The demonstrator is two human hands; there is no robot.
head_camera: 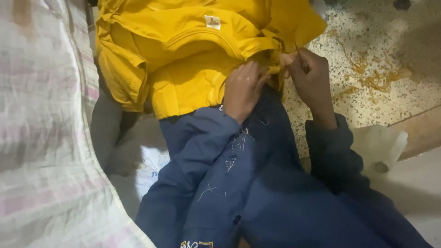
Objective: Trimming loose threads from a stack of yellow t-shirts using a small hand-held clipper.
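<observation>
A yellow garment (183,50) with a small white label near its collar lies bunched over my lap. My left hand (242,89) presses down on its lower edge and pinches a fold of the yellow cloth. My right hand (312,80) is just to the right, fingers closed on a small thin metal tool (301,57) at that same fold. Both arms wear dark blue sleeves, and loose yellow threads cling to the left sleeve (216,160).
A large pale woven sack (41,138) fills the left side. Speckled terrazzo floor (367,36) at the right carries a scatter of yellow thread scraps (376,78). A crumpled white bag (381,147) lies beside my right forearm.
</observation>
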